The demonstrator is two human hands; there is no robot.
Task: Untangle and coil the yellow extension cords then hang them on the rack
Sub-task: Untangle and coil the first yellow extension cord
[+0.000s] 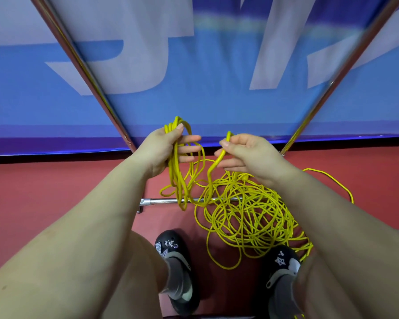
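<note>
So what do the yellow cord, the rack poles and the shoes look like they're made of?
Yellow cord: probably a plastic or rubber jacket; smooth, slightly glossy, falling in limp loops.
Rack poles: metal, likely chrome or polished steel; bright mirror-like streaks along them.
Shoes: seemingly moulded foam or rubber clogs; matte black, with small charms on top.

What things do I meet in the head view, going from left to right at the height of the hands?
left rack pole → left hand holding coiled loops → right hand pinching a cord strand → right rack pole
</note>
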